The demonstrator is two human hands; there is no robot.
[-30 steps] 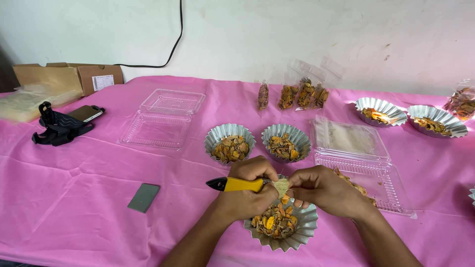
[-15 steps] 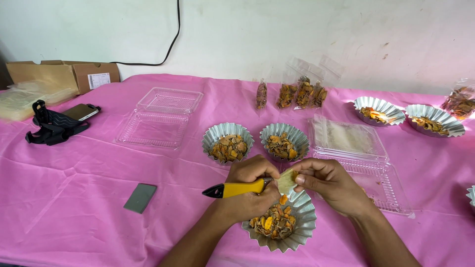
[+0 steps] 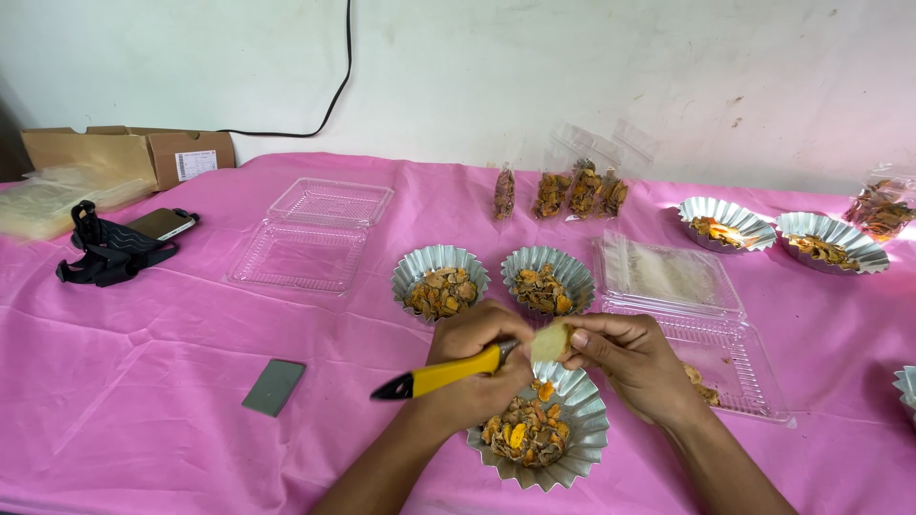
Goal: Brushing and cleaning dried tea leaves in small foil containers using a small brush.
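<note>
Hands rose slightly; left hand [image 3: 477,358] gripped yellow-handled knife [image 3: 441,376], right hand [image 3: 625,358] pinched pale root piece [image 3: 550,340], half-cut, above part-filled foil cup [image 3: 539,431].

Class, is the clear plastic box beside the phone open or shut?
Open: the clear plastic box lies spread flat, lid hinged back on the pink cloth.

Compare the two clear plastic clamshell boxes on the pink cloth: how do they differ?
The left clamshell box holds nothing visible; the right clamshell box has a few brownish pieces in its tray beside the right hand. The left box lies apart from both hands, while the right hand partly covers the right box. Both are transparent, hinged and lie open.
</note>
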